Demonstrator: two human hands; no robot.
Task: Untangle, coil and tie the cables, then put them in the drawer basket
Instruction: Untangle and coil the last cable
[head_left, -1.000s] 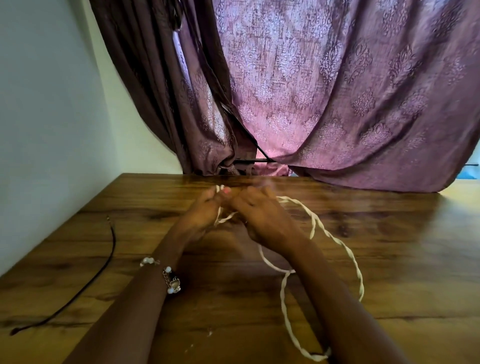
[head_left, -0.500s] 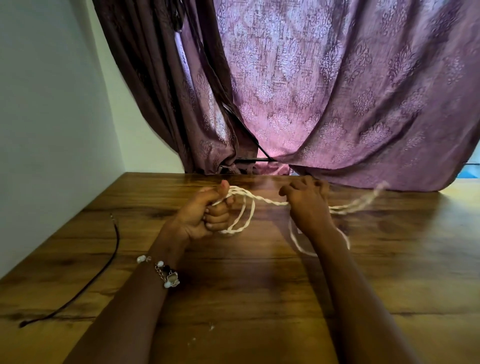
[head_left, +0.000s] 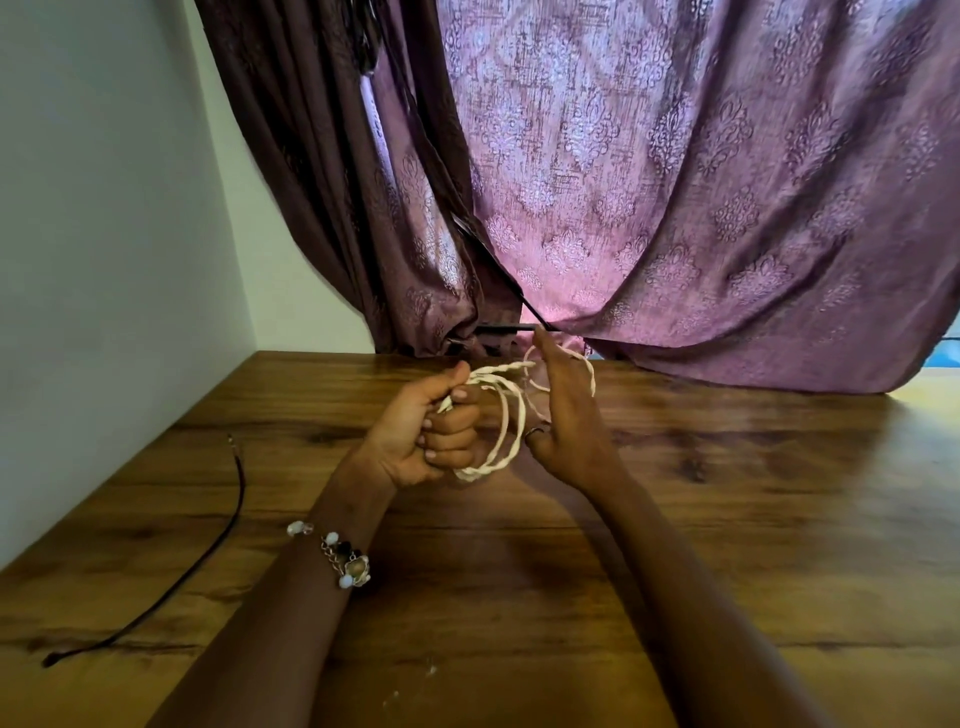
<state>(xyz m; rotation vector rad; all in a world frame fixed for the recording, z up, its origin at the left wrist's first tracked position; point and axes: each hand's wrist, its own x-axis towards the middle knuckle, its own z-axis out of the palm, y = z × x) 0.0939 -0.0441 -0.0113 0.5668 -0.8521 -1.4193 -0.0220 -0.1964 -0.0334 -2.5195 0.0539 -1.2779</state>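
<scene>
Wooden table (head_left: 727, 519) under my arms, grain dark and glossy, thin black cable (head_left: 228, 525) lying loose along its left side near the wall, small pale specks by the near edge.

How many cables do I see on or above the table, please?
2. The white twisted cable is held in loops between the left hand and right hand. The thin black cable lies on the wooden table at left. Others may be out of view.

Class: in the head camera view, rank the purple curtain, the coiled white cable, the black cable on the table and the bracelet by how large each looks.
1. Purple curtain
2. Black cable, longest of the rest, though thin
3. Coiled white cable
4. Bracelet

The bracelet is nearer the camera, yet looks smallest.
</scene>
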